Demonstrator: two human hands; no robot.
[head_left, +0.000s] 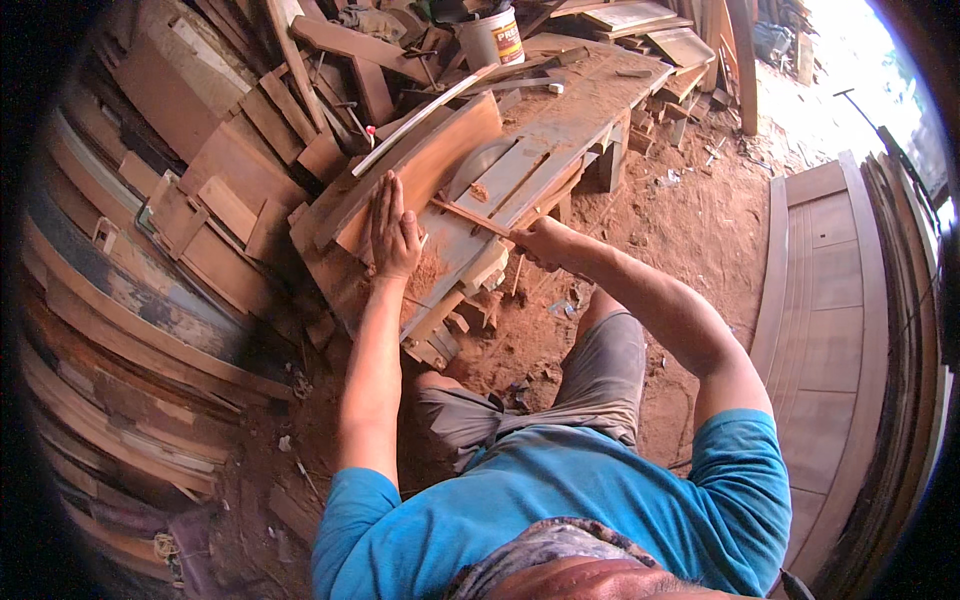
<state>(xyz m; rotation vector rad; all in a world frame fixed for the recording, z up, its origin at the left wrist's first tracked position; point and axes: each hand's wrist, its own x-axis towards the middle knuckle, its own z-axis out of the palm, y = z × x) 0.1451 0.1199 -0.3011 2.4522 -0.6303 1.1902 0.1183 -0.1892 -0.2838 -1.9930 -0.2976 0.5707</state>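
A reddish-brown wooden board stands on its long edge on the saw table. Flat against the near end of this board lies my left hand, its fingers stretched out and close together. A round saw blade rises from the table just to the right of the board. My right hand is closed around the end of a thin wooden stick, at the table's right edge. The stick points left across the table top toward the board, near the blade. Whether its tip touches the board I cannot tell.
Sawdust coats the near table top. A white bucket stands at the far end among scrap wood. Stacked planks crowd the left side. On the right, a panelled wooden door lies beside the dusty floor.
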